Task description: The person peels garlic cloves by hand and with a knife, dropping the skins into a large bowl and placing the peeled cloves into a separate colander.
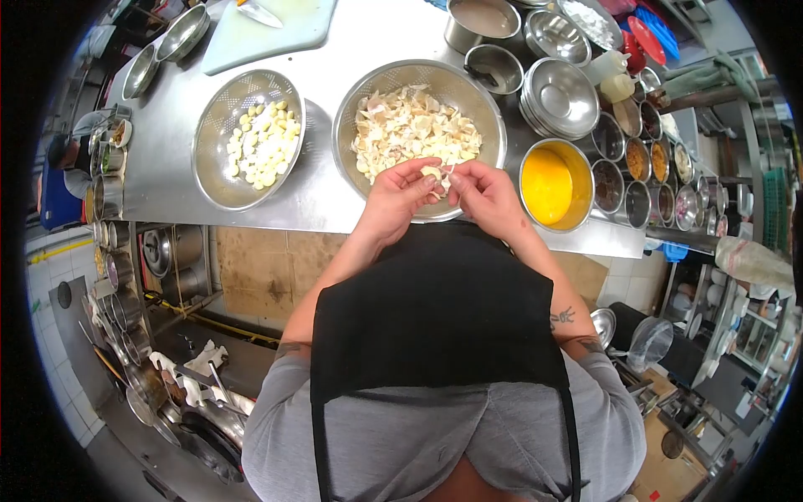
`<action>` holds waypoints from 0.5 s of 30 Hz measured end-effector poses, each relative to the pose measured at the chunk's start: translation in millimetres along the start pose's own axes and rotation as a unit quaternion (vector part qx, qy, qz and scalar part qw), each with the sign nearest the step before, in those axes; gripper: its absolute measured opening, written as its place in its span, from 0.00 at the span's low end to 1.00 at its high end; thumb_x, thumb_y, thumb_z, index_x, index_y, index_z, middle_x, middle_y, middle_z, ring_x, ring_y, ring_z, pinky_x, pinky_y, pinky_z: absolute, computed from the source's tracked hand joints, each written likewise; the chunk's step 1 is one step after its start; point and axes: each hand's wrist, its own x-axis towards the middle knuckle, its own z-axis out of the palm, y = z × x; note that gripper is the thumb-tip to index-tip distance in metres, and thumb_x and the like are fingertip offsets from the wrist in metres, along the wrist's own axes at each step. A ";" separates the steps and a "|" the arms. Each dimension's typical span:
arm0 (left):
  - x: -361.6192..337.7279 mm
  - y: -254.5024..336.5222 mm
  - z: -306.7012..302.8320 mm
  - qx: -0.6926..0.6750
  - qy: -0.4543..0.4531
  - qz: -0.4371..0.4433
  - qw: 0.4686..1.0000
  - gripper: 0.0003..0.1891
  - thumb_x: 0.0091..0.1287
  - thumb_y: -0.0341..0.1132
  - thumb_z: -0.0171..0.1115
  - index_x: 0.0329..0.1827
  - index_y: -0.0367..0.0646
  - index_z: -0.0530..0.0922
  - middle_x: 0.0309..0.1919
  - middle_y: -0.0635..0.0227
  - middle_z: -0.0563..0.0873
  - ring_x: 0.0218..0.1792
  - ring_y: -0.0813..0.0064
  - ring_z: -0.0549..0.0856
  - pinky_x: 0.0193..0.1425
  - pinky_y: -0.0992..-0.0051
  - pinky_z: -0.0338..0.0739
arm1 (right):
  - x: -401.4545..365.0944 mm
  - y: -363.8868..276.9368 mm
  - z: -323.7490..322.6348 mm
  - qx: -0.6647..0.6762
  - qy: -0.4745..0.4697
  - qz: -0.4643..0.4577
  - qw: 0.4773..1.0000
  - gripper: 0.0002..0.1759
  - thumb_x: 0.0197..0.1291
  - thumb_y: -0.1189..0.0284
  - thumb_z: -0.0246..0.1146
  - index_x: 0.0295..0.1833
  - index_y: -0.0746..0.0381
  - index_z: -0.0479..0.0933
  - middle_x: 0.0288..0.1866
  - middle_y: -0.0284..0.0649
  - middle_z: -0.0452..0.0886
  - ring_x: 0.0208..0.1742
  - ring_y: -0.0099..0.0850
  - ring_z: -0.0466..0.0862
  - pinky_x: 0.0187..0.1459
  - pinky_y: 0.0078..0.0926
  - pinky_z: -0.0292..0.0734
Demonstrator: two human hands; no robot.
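Over the near rim of a large steel colander [345,125], both my hands meet with fingers pinched. My left hand [400,194] grips a pale garlic clove [432,172] between thumb and fingers. Pressed close on the right, my right hand [487,194] pinches a bit of papery skin [448,177] at the clove's side. Beneath them the colander is heaped with garlic cloves and loose skins [414,125]. A second perforated colander [211,142] to the left holds smooth peeled cloves [266,142].
Right of my hands stands a pot of yellow liquid [548,184]. Behind it are stacked steel bowls [562,96] and several small containers. A cutting board [276,42] with a knife [259,12] lies at the back left. The steel counter's edge [293,224] runs in front of me.
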 end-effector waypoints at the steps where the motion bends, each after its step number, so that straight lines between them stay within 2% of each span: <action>1: -0.2 -0.4 -1.0 0.002 -0.012 -0.002 1.000 0.19 0.72 0.27 0.58 0.64 0.35 0.73 0.44 0.65 0.83 0.43 0.79 0.83 0.45 0.79 0.79 | 1.0 0.4 0.3 0.006 0.018 -0.005 1.000 0.09 0.71 0.72 0.57 0.47 0.67 0.78 0.28 0.30 0.80 0.30 0.15 0.76 0.32 0.14 0.69; 3: -1.4 -0.9 -1.6 0.005 -0.036 -0.009 0.999 0.19 0.72 0.28 0.58 0.65 0.36 0.73 0.41 0.67 0.84 0.41 0.79 0.81 0.43 0.80 0.77 | 4.1 3.8 0.6 0.019 0.056 -0.014 0.998 0.10 0.71 0.72 0.57 0.50 0.68 0.78 0.27 0.30 0.80 0.29 0.15 0.76 0.32 0.14 0.69; 6: -2.3 -2.3 -3.5 -0.035 -0.067 -0.023 0.997 0.20 0.74 0.30 0.55 0.68 0.36 0.70 0.44 0.67 0.82 0.39 0.82 0.79 0.42 0.80 0.76 | 7.5 14.6 -3.1 -0.013 0.071 -0.010 0.997 0.16 0.72 0.70 0.56 0.58 0.68 0.76 0.26 0.31 0.78 0.21 0.13 0.69 0.24 0.12 0.64; 9: -3.1 -0.1 -1.5 -0.111 -0.064 -0.051 0.990 0.22 0.76 0.34 0.53 0.70 0.37 0.68 0.43 0.68 0.81 0.36 0.83 0.75 0.39 0.81 0.73 | 7.3 14.6 -3.9 -0.061 0.083 -0.009 0.995 0.19 0.73 0.70 0.55 0.65 0.65 0.73 0.25 0.30 0.77 0.21 0.13 0.68 0.25 0.13 0.65; 12: -1.1 0.3 -4.6 -0.173 -0.082 -0.047 0.980 0.23 0.76 0.36 0.52 0.72 0.38 0.66 0.43 0.68 0.81 0.35 0.83 0.73 0.37 0.82 0.71 | -0.2 3.1 -0.6 -0.088 0.123 -0.015 0.988 0.22 0.69 0.72 0.58 0.68 0.64 0.72 0.24 0.32 0.78 0.26 0.17 0.75 0.32 0.19 0.72; 15: -1.4 0.5 -1.6 -0.146 -0.044 -0.017 0.988 0.23 0.76 0.36 0.52 0.72 0.39 0.66 0.39 0.70 0.80 0.32 0.83 0.72 0.36 0.82 0.69 | -7.8 -10.7 3.1 -0.132 0.092 -0.084 0.983 0.22 0.67 0.74 0.59 0.67 0.61 0.73 0.23 0.36 0.78 0.25 0.19 0.75 0.31 0.21 0.73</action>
